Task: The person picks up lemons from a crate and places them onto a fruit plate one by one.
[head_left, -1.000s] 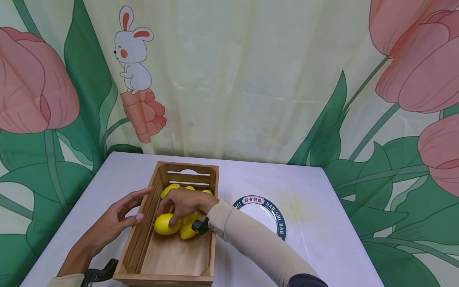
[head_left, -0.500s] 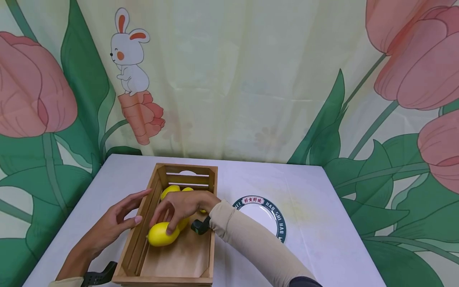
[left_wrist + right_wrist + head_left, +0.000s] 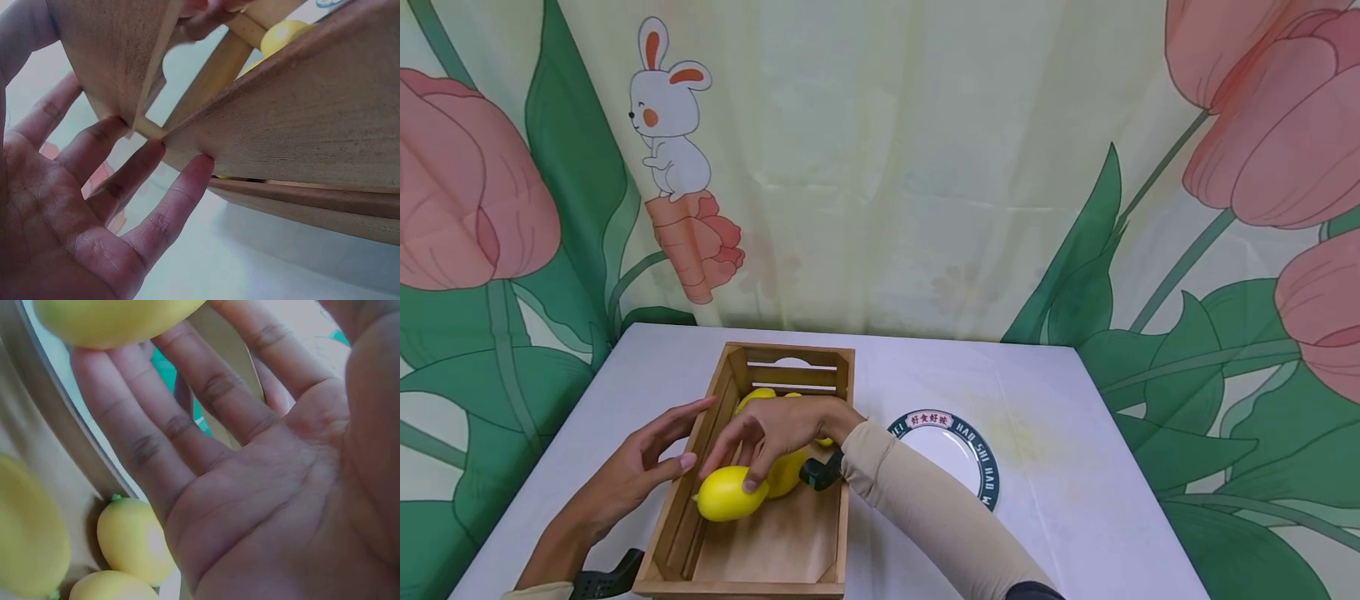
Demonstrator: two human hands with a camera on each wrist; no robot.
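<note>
My right hand (image 3: 782,433) reaches into a slatted wooden crate (image 3: 741,588) and pinches a yellow lemon (image 3: 728,493) between thumb and fingers, near the crate's left wall. In the right wrist view that lemon (image 3: 119,322) sits at the fingertips, and other lemons (image 3: 134,540) lie below. Behind the held one is another lemon (image 3: 786,475), with more partly hidden by the right hand at the crate's far end. My left hand (image 3: 628,467) is outside on the left; in the left wrist view its spread fingertips touch the wooden side (image 3: 300,112).
On the white-covered table (image 3: 1067,517), a white plate (image 3: 988,475) with a dark lettered rim lies right of the crate, partly covered by the right sleeve (image 3: 925,508). A curtain (image 3: 880,167) printed with tulips and a rabbit hangs behind the table.
My right hand has drawn the lemon toward the near left of the crate, away from the lemon beside it. The left hand stays at the crate's side.
</note>
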